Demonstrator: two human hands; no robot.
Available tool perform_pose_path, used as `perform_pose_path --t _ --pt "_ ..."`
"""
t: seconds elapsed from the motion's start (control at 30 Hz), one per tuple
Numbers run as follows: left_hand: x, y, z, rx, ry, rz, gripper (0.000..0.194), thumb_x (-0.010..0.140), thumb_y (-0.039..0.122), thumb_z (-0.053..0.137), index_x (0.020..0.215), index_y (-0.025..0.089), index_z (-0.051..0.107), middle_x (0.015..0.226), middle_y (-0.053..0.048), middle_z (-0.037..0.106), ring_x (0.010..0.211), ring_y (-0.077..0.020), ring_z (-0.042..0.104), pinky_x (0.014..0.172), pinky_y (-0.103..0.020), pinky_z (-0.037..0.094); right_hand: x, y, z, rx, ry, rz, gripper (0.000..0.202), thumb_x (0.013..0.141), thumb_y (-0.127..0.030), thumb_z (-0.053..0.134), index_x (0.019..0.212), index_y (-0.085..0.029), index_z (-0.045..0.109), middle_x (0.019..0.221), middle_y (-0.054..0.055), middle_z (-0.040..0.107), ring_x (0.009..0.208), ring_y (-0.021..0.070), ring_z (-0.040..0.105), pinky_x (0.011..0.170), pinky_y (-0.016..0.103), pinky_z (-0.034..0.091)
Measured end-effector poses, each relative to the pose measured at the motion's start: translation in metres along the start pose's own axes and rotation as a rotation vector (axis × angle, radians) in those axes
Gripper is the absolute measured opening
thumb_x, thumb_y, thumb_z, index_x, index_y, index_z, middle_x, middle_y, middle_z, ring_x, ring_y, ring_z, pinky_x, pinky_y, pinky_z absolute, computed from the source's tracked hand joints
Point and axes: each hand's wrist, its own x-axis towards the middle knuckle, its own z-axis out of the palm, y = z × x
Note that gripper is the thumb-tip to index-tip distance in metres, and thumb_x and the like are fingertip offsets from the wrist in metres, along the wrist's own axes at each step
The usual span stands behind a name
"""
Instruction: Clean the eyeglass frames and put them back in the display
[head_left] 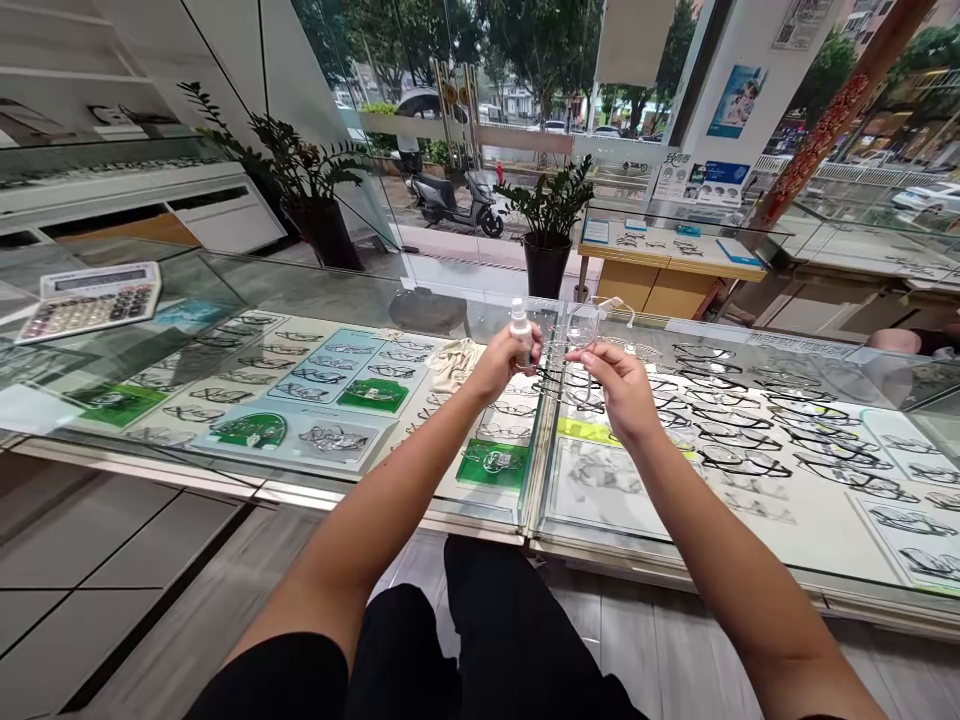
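My left hand is wrapped round a small white-topped spray bottle, which stands upright in its grip. To its right, my right hand pinches a pair of clear-framed glasses held up over the glass counter. The glasses are turned edge-on, with a temple arm reaching out to the right, and their thin see-through frame blends with the glass behind. A crumpled cream cloth lies on the counter just left of my left hand.
Rows of eyeglasses fill the glass display counter. A calculator sits at the far left. Potted plants stand beyond the counter, before a window. Another person's knee shows at the right.
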Motion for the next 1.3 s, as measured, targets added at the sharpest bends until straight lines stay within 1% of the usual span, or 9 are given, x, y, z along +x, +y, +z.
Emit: perform_pose_path --t 0.03,0.13,0.23,0.4,0.57,0.73,1.03,1.2,1.3 --pt "-0.002 0.003 0.003 -0.032 -0.028 -0.022 0.037 0.081 0.052 0.072 0.098 0.021 0.061 0.080 0.000 0.056 0.070 -0.0149 0.053 0.058 -0.026 0.043 -0.001 0.000 0.001 -0.023 -0.001 0.001 0.029 0.087 -0.053 0.086 0.082 -0.026 0.075 0.097 0.004 0.083 0.105 0.0266 0.075 0.100 0.042 0.057" --pt "-0.007 0.013 0.006 -0.082 -0.083 -0.082 0.067 0.083 0.088 0.060 0.077 0.021 0.059 0.075 -0.002 0.051 0.069 -0.0162 0.050 0.056 -0.029 0.040 -0.003 0.003 0.003 -0.089 -0.014 0.010 0.033 0.089 -0.056 0.085 0.083 -0.025 0.075 0.099 0.005 0.083 0.103 0.0264 0.075 0.096 0.041 0.056" --pt "-0.008 0.018 0.006 -0.102 -0.108 -0.108 0.078 0.082 0.098 0.052 0.068 0.022 0.055 0.073 -0.003 0.046 0.069 -0.0174 0.049 0.055 -0.030 0.038 -0.004 0.007 0.006 -0.108 -0.032 0.019 0.037 0.089 -0.061 0.085 0.085 -0.025 0.076 0.099 0.005 0.083 0.100 0.0256 0.074 0.095 0.040 0.056" --pt "-0.008 0.014 0.003 -0.049 -0.166 -0.095 0.082 0.084 0.100 0.040 0.062 0.023 0.054 0.065 -0.004 0.044 0.062 -0.0180 0.045 0.054 -0.033 0.037 -0.006 0.011 0.009 -0.131 -0.062 0.007 0.036 0.090 -0.059 0.083 0.085 -0.025 0.077 0.097 0.004 0.082 0.096 0.0240 0.072 0.092 0.039 0.053" --pt "-0.005 0.002 0.000 0.141 -0.105 -0.021 0.076 0.079 0.095 0.055 0.057 0.022 0.055 0.054 -0.001 0.044 0.051 -0.0135 0.040 0.050 -0.031 0.029 -0.007 0.014 0.011 -0.175 -0.092 0.008 0.035 0.092 -0.058 0.081 0.086 -0.024 0.079 0.097 0.004 0.082 0.092 0.0224 0.069 0.088 0.038 0.052" --pt "-0.003 0.000 0.001 0.304 -0.070 0.055 0.075 0.080 0.091 0.061 0.055 0.021 0.058 0.053 -0.002 0.049 0.048 -0.0119 0.041 0.051 -0.029 0.029 -0.009 0.017 0.013 -0.166 -0.112 0.026 0.032 0.092 -0.056 0.082 0.086 -0.024 0.079 0.096 0.004 0.082 0.094 0.0229 0.070 0.090 0.038 0.051" --pt "-0.007 0.006 0.007 0.328 -0.070 0.118 0.074 0.083 0.090 0.061 0.057 0.020 0.057 0.055 -0.002 0.050 0.051 -0.0125 0.042 0.052 -0.030 0.030 -0.008 0.015 0.012 -0.162 -0.128 0.041 0.036 0.092 -0.059 0.081 0.087 -0.024 0.079 0.099 0.004 0.084 0.093 0.0226 0.071 0.087 0.037 0.052" --pt "-0.008 0.007 0.008 0.329 -0.041 0.139 0.076 0.083 0.092 0.059 0.058 0.021 0.057 0.056 -0.002 0.049 0.051 -0.0128 0.042 0.053 -0.030 0.031 -0.009 0.013 0.014 -0.124 -0.129 0.070 0.039 0.089 -0.062 0.084 0.083 -0.025 0.077 0.096 0.004 0.083 0.094 0.0236 0.071 0.090 0.039 0.055" --pt "-0.009 0.009 0.008 0.345 -0.080 0.144 0.077 0.082 0.095 0.058 0.060 0.021 0.058 0.057 -0.002 0.049 0.053 -0.0136 0.043 0.055 -0.031 0.032 -0.008 0.013 0.013 -0.074 -0.119 0.078 0.038 0.086 -0.062 0.086 0.081 -0.025 0.076 0.094 0.003 0.082 0.096 0.0242 0.072 0.096 0.041 0.056"
